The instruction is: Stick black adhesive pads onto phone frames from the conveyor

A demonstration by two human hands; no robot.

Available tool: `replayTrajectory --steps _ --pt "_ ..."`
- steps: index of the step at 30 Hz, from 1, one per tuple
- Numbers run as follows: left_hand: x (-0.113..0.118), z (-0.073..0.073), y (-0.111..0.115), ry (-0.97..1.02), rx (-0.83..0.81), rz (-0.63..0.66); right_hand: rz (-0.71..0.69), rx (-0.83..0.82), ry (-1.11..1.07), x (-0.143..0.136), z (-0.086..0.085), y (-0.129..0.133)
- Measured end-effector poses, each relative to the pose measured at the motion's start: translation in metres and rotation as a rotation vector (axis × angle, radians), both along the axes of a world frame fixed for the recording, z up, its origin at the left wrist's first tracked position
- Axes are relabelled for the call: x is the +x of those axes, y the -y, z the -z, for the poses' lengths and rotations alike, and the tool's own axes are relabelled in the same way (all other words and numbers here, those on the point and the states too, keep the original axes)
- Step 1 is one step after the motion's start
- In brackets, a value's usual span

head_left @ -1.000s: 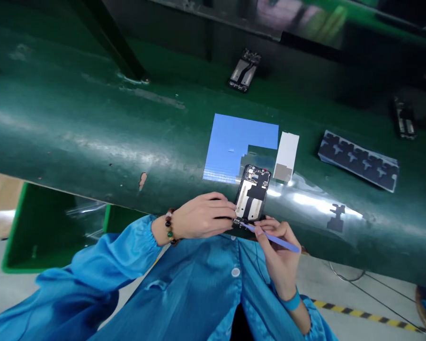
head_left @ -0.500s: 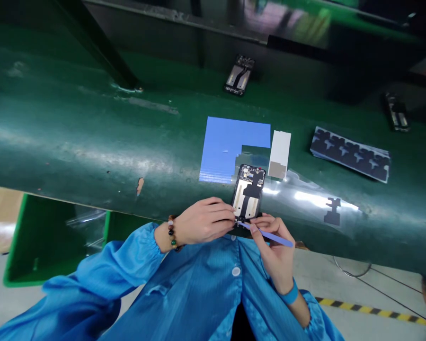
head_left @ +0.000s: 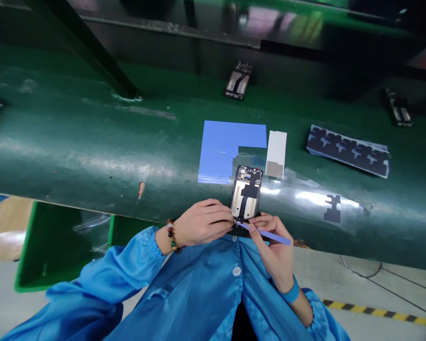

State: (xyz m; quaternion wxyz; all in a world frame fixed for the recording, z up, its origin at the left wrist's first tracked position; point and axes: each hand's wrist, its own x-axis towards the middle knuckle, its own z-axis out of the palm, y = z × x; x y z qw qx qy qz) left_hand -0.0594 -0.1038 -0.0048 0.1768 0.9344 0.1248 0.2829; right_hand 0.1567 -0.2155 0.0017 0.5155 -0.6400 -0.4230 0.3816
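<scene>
An opened smartphone lies at the table's near edge, its inner boards and pale metal plate facing up. My left hand has its fingers pressed together on the phone's lower left corner. In my right hand is a pair of purple tweezers, pinched between thumb and fingers. Their tip touches or nearly touches the bottom end of the phone; the small part there is too tiny to make out. Some of my right fingers rest by the phone's lower right corner.
Beyond the phone lie a blue sheet and a white-and-grey card. To the right are a clear film with one black cutout and stacked sheets of black stickers. Other opened phones lie farther back. A green bin stands lower left.
The camera view has shifted slightly. My hands, the tweezers and the phone keep nearly the same places relative to one another, the tweezer tip still at the phone's bottom end.
</scene>
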Motion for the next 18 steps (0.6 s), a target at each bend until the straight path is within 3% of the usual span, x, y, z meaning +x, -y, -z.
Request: replayTrajectory --steps 6,12,18 --pt "0.001 -0.002 0.003 -0.052 -0.037 -0.035 0.009 0.028 -0.006 0.005 -0.002 -0.003" --pt "-0.005 -0.001 0.021 -0.07 -0.041 -0.057 0.291 0.215 0.044 0.051 0.0 -0.041" --pt "-0.019 0.006 0.051 -0.035 0.065 -0.164 0.414 0.229 -0.007 0.077 0.018 -0.059"
